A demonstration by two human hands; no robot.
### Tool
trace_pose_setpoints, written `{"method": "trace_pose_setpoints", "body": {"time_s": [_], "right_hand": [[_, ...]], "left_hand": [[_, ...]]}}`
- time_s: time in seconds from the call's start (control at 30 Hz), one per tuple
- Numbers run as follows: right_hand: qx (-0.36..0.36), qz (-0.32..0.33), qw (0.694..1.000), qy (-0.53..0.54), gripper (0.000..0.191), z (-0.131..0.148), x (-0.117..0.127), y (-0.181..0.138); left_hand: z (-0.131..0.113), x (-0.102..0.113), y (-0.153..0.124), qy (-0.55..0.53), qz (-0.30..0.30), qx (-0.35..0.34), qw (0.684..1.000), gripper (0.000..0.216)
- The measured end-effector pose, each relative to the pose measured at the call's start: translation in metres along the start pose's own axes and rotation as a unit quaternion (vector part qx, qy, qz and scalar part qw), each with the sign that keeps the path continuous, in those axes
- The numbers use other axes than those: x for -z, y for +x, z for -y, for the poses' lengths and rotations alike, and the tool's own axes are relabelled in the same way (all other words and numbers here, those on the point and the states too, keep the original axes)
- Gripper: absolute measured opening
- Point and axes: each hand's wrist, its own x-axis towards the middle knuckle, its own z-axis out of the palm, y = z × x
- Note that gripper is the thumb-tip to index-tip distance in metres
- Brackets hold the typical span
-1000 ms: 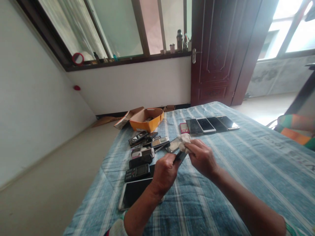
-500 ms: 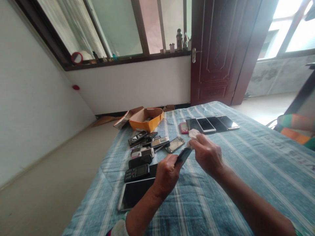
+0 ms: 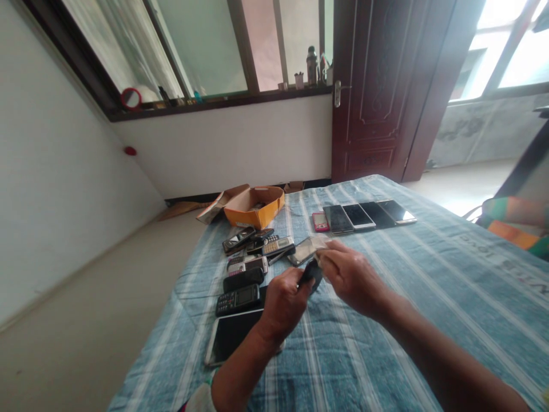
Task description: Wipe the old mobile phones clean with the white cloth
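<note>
My left hand (image 3: 283,304) is closed around a small dark phone (image 3: 311,273), held up over the blue striped tablecloth (image 3: 386,320). My right hand (image 3: 349,276) is closed on a whitish cloth (image 3: 322,242) and presses it against the phone's far end. Just beyond my hands a silver touchscreen phone (image 3: 302,250) lies flat. To the left sits a cluster of several old keypad phones (image 3: 249,257), and a large dark tablet (image 3: 234,342) lies beside my left forearm.
A row of several smartphones (image 3: 369,214) and a small red phone (image 3: 319,221) lies at the far side. An orange cardboard box (image 3: 256,208) stands open at the far left corner. A dark wooden door (image 3: 386,86) and a window sill with bottles are behind.
My right hand with the cloth moved out to the phone's far tip, then drew back toward me over the phone. My left hand kept its hold and tilted the phone slightly.
</note>
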Motion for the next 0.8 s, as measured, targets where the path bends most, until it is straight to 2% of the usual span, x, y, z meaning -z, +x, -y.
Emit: {"method": "trace_pose_setpoints", "body": {"time_s": [0.07, 0.17, 0.23, 0.33, 0.47, 0.7, 0.8], "right_hand": [[0.000, -0.032, 0.999, -0.004, 0.020, -0.004, -0.005, -0.002], [0.004, -0.084, 0.996, 0.005, 0.035, -0.005, -0.011, -0.005], [0.010, -0.102, 0.995, 0.003, 0.037, -0.003, -0.013, -0.006], [0.031, -0.073, 0.997, -0.010, 0.025, 0.004, -0.014, -0.007], [0.053, -0.039, 0.997, -0.035, 0.025, 0.004, -0.015, -0.007], [0.026, -0.052, 0.991, -0.120, 0.025, -0.019, -0.014, -0.003], [0.032, -0.075, 0.988, -0.133, 0.026, -0.018, -0.015, -0.004]], "left_hand": [[-0.001, 0.002, 0.000, 0.028, 0.011, 0.007, 1.000, 0.008], [-0.003, 0.003, 0.001, 0.058, 0.021, 0.017, 0.998, 0.010], [-0.003, 0.003, 0.001, 0.066, 0.027, 0.019, 0.997, 0.011], [-0.003, 0.002, 0.001, 0.059, 0.031, 0.014, 0.998, 0.010], [-0.002, 0.002, 0.001, 0.031, 0.032, 0.003, 0.999, 0.010], [-0.003, 0.002, 0.001, 0.042, 0.039, 0.005, 0.998, 0.015], [-0.003, 0.001, 0.001, 0.047, 0.038, 0.002, 0.998, 0.015]]}}
